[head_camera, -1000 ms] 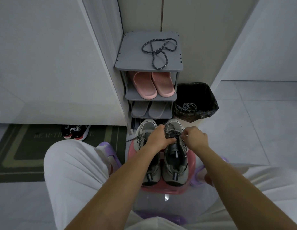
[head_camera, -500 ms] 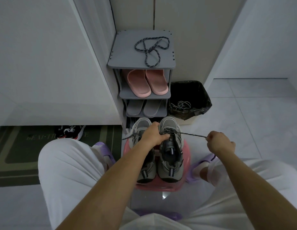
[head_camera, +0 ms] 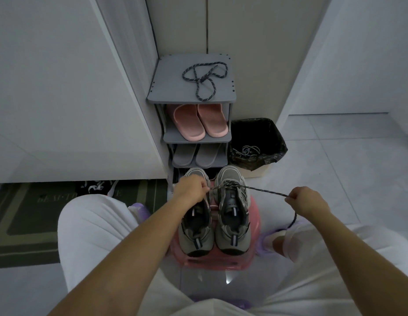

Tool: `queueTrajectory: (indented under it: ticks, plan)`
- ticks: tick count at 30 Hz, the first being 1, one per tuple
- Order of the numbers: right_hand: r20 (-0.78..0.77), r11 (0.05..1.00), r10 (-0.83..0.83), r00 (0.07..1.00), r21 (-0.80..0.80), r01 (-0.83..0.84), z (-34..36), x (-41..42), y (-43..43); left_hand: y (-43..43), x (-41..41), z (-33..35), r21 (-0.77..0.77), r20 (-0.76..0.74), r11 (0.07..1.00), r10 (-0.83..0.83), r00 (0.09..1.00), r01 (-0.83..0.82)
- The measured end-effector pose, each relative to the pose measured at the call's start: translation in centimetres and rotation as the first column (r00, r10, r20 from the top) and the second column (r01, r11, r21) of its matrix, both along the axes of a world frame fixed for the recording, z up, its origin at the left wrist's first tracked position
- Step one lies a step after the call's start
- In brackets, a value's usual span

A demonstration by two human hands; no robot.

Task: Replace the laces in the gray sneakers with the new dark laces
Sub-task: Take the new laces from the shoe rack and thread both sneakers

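Observation:
Two gray sneakers stand side by side on a pink stool (head_camera: 253,224), toes away from me. The right sneaker (head_camera: 232,213) has a dark speckled lace (head_camera: 264,190) threaded across its front eyelets. My right hand (head_camera: 307,201) pinches that lace and holds it stretched taut out to the right, its tail hanging below the hand. My left hand (head_camera: 190,188) grips the lace's other side between the two shoes, covering the front of the left sneaker (head_camera: 195,231). A second dark lace (head_camera: 204,79) lies looped on top of the gray shoe rack (head_camera: 166,87).
The rack holds pink slippers (head_camera: 199,122) and gray slippers (head_camera: 196,156). A black-lined bin (head_camera: 273,137) to its right contains old light laces (head_camera: 246,151). A dark doormat (head_camera: 22,215) and a black shoe (head_camera: 95,187) lie at left. My white-trousered knees flank the stool.
My right hand has drawn the dark lace well out to the right, away from the right sneaker, pulling it taut. My left hand stays at the shoes' fronts.

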State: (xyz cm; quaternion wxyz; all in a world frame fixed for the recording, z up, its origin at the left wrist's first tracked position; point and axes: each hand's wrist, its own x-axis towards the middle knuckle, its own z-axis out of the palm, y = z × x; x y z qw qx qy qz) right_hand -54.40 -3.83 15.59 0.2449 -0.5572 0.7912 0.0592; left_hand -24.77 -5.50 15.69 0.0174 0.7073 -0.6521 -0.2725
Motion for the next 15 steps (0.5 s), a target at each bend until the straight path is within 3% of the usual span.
queueTrajectory:
  ticks: [3, 5, 7, 10, 12, 15]
  plan:
    - [0.302, 0.992, -0.082, 0.95, -0.066, 0.106, 1.2, 0.6, -0.4, 0.7, -0.4, 0.0, -0.109, 0.082, 0.994, -0.017, 0.996, 0.026]
    - [0.539, 0.97, -0.145, 0.83, -0.087, 0.226, 2.5, 1.8, -0.7, 1.0, -2.0, 0.7, -0.212, -0.027, 0.975, -0.077, 0.997, 0.069]
    - [0.674, 0.951, -0.175, 0.718, -0.074, 0.301, 3.8, 3.2, -1.1, 1.1, -4.4, 1.8, -0.231, -0.186, 0.962, -0.189, 0.964, 0.144]
    - [0.81, 0.931, -0.222, 0.543, 0.011, 0.364, 5.3, 4.9, -1.4, 1.5, -8.1, 2.8, -0.165, -0.377, 0.96, -0.274, 0.885, 0.228]
    - [0.859, 0.922, -0.24, 0.452, 0.056, 0.383, 5.8, 5.4, -1.4, 1.5, -9.6, 3.1, -0.098, -0.476, 0.981, -0.193, 0.858, 0.166]
    - [0.854, 0.906, -0.235, 0.464, 0.02, 0.424, 5.6, 5.0, -1.7, 1.2, -9.3, 2.7, 0.015, -0.6, 0.997, -0.05, 0.798, 0.074]
